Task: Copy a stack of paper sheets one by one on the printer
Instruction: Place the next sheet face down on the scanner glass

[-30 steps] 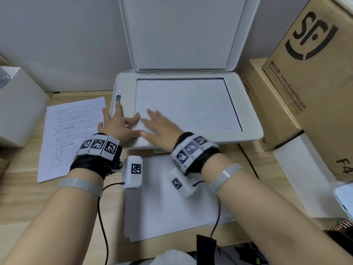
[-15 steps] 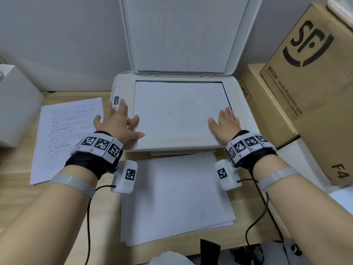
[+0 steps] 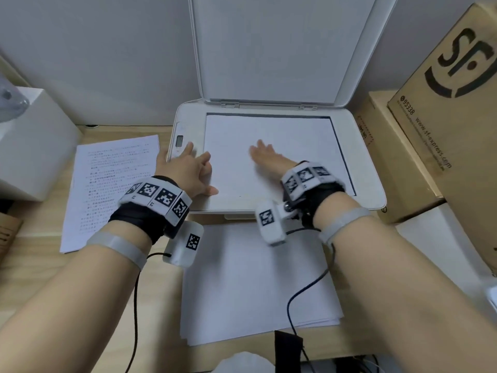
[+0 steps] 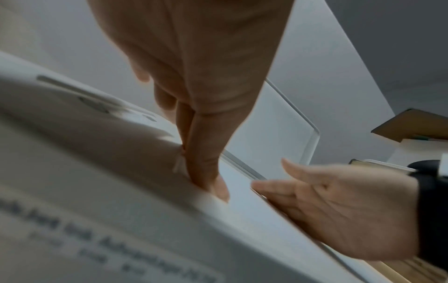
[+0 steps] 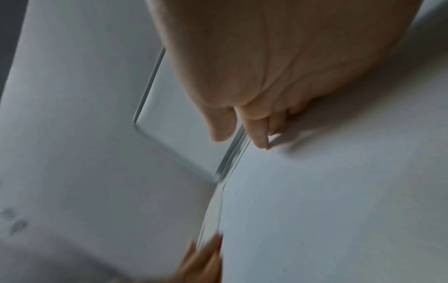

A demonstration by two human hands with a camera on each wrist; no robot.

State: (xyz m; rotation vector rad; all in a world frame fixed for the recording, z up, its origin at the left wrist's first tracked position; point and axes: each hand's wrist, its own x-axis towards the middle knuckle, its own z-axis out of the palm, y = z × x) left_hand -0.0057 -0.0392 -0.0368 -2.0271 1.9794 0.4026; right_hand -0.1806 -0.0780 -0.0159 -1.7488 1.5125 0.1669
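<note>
Wooden surface [image 3: 32, 265], printer [image 3: 371, 184] at far centre, lid [image 3: 269, 49] up. Sheet [image 3: 295, 146] lies flat on the glass, long axis left-right. Left hand [image 3: 185, 170] flat and open on its left edge, over the printer's bezel. Right hand [image 3: 266, 156] flat, fingers straight, pressing the sheet's middle, gripping nothing. Blank stack [image 3: 255, 286] near, printed page [image 3: 113, 189] left. Lid is directly beyond the right hand, which is likely nearer.

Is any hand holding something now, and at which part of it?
Nothing is gripped. Both the left hand and the right hand lie flat on the sheet on the scanner glass.
</note>
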